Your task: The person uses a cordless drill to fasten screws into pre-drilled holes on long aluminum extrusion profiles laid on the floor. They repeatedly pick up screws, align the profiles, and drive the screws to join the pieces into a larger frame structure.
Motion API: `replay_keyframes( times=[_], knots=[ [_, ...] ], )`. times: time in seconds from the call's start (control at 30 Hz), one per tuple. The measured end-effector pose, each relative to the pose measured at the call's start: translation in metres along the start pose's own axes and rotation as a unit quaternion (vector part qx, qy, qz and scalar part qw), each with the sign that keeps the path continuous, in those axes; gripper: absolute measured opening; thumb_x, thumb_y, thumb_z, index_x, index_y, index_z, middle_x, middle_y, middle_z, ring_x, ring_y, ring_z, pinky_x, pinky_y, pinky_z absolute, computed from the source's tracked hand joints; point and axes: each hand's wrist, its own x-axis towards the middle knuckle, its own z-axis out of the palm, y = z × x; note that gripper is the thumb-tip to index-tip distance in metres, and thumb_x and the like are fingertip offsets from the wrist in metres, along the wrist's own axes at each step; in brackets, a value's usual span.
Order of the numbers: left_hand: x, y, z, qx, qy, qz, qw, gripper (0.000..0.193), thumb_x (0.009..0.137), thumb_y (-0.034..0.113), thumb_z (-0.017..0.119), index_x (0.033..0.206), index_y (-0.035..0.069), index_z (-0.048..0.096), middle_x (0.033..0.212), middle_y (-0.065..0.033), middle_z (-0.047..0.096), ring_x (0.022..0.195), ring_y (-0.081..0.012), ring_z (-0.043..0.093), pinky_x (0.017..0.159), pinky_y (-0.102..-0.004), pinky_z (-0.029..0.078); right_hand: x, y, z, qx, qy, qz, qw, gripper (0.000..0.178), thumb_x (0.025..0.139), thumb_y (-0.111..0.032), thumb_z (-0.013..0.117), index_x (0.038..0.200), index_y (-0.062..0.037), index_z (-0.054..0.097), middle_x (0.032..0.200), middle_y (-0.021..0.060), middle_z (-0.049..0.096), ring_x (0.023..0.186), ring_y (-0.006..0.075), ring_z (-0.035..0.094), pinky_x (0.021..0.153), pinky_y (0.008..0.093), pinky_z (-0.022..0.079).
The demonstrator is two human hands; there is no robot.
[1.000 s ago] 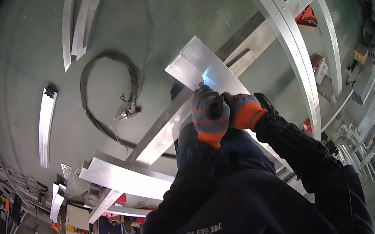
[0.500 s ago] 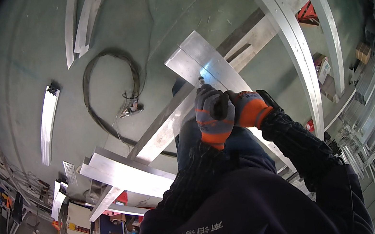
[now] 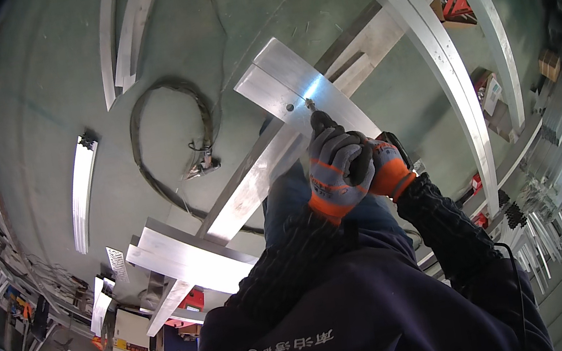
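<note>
Both my gloved hands are closed round a dark power drill (image 3: 321, 122), held low in front of me. My left hand (image 3: 337, 160) wraps the front of its body. Behind it, my right hand (image 3: 388, 163) grips the rear, its fingers partly hidden. The drill's bit points at a flat silver aluminium profile (image 3: 272, 68), and a bright spot of light falls beside the tip. I cannot tell whether the tip touches the metal. Left of the bit, a round dark hole (image 3: 290, 107) shows in the profile, which lies across a metal beam (image 3: 252, 180).
A coiled dark hose (image 3: 137, 135) lies on the green floor at left, with a small tool (image 3: 203, 164) at its end. Long aluminium profiles (image 3: 441, 57) rest across the beam at right. Another wide profile (image 3: 183, 252) lies at lower left. Stacked metal stands far right.
The drill's bit has shifted to the right along the profile, and the dark hole beside it has come into sight. Both hands moved slightly right with the drill, and the view shifted a little.
</note>
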Motion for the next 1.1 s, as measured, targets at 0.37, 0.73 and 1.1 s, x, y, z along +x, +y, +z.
replay_keyframes(
  times=[0.37, 0.73, 1.1],
  knots=[
    [-0.004, -0.022, 0.014, 0.007, -0.045, 0.026, 0.999, 0.029, 0.070, 0.003, 0.079, 0.093, 0.009, 0.062, 0.104, -0.0096, 0.067, 0.104, -0.0353, 0.063, 0.097, -0.0498, 0.051, 0.004, 0.017, 0.014, 0.054, 0.106, 0.014, 0.993, 0.060, 0.080, -0.041, 0.074, 0.128, -0.0106, 0.056, 0.100, 0.0135, 0.071, 0.093, 0.0348, 0.070, 0.079, 0.0435, 0.055],
    [0.007, -0.027, 0.015, 0.026, -0.054, 0.030, 0.998, 0.025, 0.075, 0.004, 0.079, 0.094, 0.009, 0.063, 0.106, -0.0097, 0.068, 0.105, -0.0349, 0.063, 0.099, -0.0483, 0.050, 0.021, 0.019, 0.010, 0.018, 0.046, 0.030, 0.998, 0.060, 0.081, -0.043, 0.072, 0.127, -0.0092, 0.054, 0.100, 0.0146, 0.071, 0.092, 0.0349, 0.070, 0.078, 0.0440, 0.055],
    [0.007, -0.031, 0.018, 0.034, -0.053, 0.012, 0.998, 0.026, 0.075, 0.004, 0.079, 0.095, 0.009, 0.064, 0.105, -0.0091, 0.068, 0.106, -0.0341, 0.062, 0.100, -0.0476, 0.050, 0.029, 0.035, 0.026, 0.048, 0.031, 0.029, 0.998, 0.062, 0.081, -0.045, 0.073, 0.128, -0.0093, 0.054, 0.102, 0.0147, 0.071, 0.092, 0.0346, 0.071, 0.078, 0.0443, 0.056]
  ],
)
